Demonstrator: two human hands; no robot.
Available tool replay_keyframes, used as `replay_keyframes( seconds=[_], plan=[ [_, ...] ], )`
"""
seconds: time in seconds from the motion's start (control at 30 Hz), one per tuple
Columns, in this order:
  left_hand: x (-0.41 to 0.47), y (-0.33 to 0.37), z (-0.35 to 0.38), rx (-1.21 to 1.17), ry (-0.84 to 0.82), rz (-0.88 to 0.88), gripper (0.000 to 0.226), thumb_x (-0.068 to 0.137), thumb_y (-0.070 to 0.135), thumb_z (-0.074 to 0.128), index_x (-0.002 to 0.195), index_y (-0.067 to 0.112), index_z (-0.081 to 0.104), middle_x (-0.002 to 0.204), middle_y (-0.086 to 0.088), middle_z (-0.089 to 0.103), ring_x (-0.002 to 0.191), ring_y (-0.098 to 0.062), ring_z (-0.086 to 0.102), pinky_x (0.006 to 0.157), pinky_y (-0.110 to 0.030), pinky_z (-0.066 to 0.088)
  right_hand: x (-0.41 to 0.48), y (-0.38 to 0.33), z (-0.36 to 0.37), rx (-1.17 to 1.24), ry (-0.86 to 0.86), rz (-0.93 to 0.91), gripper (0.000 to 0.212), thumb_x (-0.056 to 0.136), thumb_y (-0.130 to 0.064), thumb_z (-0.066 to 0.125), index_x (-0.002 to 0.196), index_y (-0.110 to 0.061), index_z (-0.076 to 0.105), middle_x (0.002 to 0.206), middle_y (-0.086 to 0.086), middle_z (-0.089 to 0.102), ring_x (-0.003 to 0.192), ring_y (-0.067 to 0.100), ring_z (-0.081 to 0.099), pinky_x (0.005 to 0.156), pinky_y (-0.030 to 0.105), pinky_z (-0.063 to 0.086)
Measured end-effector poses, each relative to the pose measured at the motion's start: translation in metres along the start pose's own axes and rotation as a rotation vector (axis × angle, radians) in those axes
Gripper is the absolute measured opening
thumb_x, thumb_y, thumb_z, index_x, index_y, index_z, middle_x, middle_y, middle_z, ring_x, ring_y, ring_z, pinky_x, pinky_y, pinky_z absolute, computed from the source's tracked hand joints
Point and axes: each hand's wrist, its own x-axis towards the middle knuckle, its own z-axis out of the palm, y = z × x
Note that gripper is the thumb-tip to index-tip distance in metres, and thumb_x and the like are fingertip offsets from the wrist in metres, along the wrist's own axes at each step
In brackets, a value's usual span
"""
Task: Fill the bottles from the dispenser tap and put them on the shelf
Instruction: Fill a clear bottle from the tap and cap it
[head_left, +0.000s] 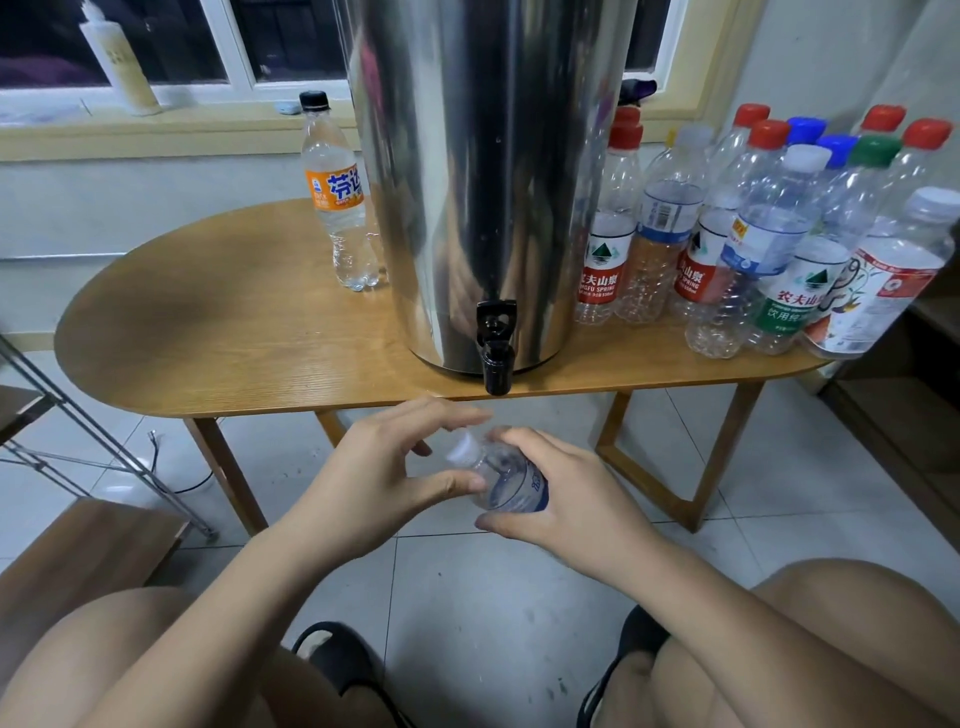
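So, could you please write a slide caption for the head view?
Right hand grips a bottle, left hand at its cap, below the dispenser tap.

A home room: tiled floor (467, 597), windowsill (171, 132), wooden table (234, 332).

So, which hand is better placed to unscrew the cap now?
The left hand: its fingers and thumb bracket the white cap, while the right hand grips the water bottle body.
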Motion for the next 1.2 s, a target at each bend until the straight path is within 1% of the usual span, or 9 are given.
replay_keyframes(
  seconds=[0.07, 0.13, 0.3, 0.37, 0.5, 0.63, 0.83, 0.97, 1.2],
  plan=[
    [0.001, 0.001, -0.003, -0.063, -0.064, 0.016, 0.041, 0.095, 0.028, 0.084, 0.133, 0.039, 0.075, 0.131, 0.024, 0.072, 0.126, -0.010, 0.067, 0.085, -0.013, 0.050, 0.001, 0.002, 0.000, -0.001, -0.012, 0.003, 0.082, 0.076, -0.063, 0.089, 0.146, -0.048, 0.049, 0.132, -0.025, 0.062, 0.119, 0.003, 0.063, 0.096, 0.037, 0.058],
    [0.002, -0.004, -0.004, -0.081, -0.082, 0.004, 0.039, 0.097, 0.020, 0.081, 0.130, 0.040, 0.077, 0.130, 0.024, 0.073, 0.124, -0.011, 0.068, 0.085, -0.015, 0.050, 0.001, 0.003, 0.001, -0.015, -0.024, -0.004, 0.082, 0.077, -0.063, 0.089, 0.147, -0.047, 0.048, 0.133, -0.026, 0.062, 0.119, 0.002, 0.063, 0.096, 0.036, 0.059],
    [0.006, -0.011, -0.003, -0.037, -0.008, -0.083, 0.035, 0.085, 0.050, 0.085, 0.118, 0.041, 0.081, 0.114, 0.028, 0.078, 0.106, -0.004, 0.073, 0.076, -0.016, 0.049, 0.003, 0.004, 0.006, -0.037, -0.031, 0.013, 0.077, 0.077, -0.062, 0.089, 0.141, -0.048, 0.048, 0.128, -0.023, 0.063, 0.113, 0.007, 0.064, 0.092, 0.039, 0.059],
    [0.009, -0.012, -0.004, -0.036, 0.057, -0.122, 0.038, 0.080, 0.054, 0.087, 0.113, 0.035, 0.083, 0.103, 0.026, 0.079, 0.090, -0.001, 0.073, 0.071, -0.018, 0.049, 0.004, 0.005, 0.008, -0.050, -0.008, 0.035, 0.076, 0.078, -0.061, 0.089, 0.140, -0.048, 0.047, 0.128, -0.022, 0.063, 0.112, 0.007, 0.064, 0.093, 0.038, 0.059],
    [0.022, -0.019, -0.011, 0.002, 0.219, -0.197, 0.037, 0.075, 0.052, 0.092, 0.104, 0.034, 0.077, 0.089, 0.023, 0.078, 0.082, 0.003, 0.072, 0.073, -0.023, 0.052, 0.008, 0.008, 0.009, 0.004, 0.042, 0.103, 0.075, 0.079, -0.060, 0.089, 0.139, -0.047, 0.046, 0.128, -0.021, 0.068, 0.112, 0.004, 0.066, 0.095, 0.036, 0.059],
    [0.033, -0.041, -0.027, 0.125, 0.313, -0.246, 0.041, 0.073, 0.057, 0.091, 0.097, 0.032, 0.069, 0.088, 0.018, 0.076, 0.088, 0.002, 0.071, 0.073, -0.025, 0.056, 0.011, 0.012, 0.010, 0.104, 0.100, 0.167, 0.071, 0.078, -0.060, 0.089, 0.135, -0.046, 0.049, 0.121, -0.022, 0.072, 0.110, 0.003, 0.068, 0.096, 0.040, 0.059],
    [0.038, -0.072, -0.042, 0.217, 0.269, -0.353, 0.044, 0.073, 0.061, 0.086, 0.101, 0.030, 0.072, 0.092, 0.015, 0.072, 0.089, -0.004, 0.068, 0.075, -0.029, 0.058, 0.012, 0.012, 0.012, 0.157, 0.133, 0.180, 0.067, 0.081, -0.057, 0.088, 0.134, -0.049, 0.049, 0.119, -0.027, 0.072, 0.108, 0.000, 0.069, 0.096, 0.040, 0.059],
    [0.038, -0.080, -0.039, 0.221, 0.277, -0.346, 0.048, 0.074, 0.064, 0.084, 0.104, 0.029, 0.074, 0.098, 0.013, 0.071, 0.093, -0.009, 0.066, 0.080, -0.041, 0.061, 0.015, 0.012, 0.013, 0.165, 0.132, 0.182, 0.067, 0.081, -0.057, 0.089, 0.135, -0.049, 0.049, 0.117, -0.024, 0.073, 0.106, 0.000, 0.069, 0.095, 0.038, 0.059],
    [0.033, -0.062, -0.042, 0.206, 0.277, -0.296, 0.060, 0.077, 0.074, 0.075, 0.116, 0.029, 0.075, 0.111, 0.014, 0.070, 0.105, -0.011, 0.065, 0.088, -0.043, 0.060, 0.017, 0.014, 0.014, 0.161, 0.144, 0.196, 0.066, 0.081, -0.057, 0.089, 0.133, -0.048, 0.050, 0.113, -0.023, 0.073, 0.102, -0.001, 0.069, 0.090, 0.031, 0.059]
  ],
)
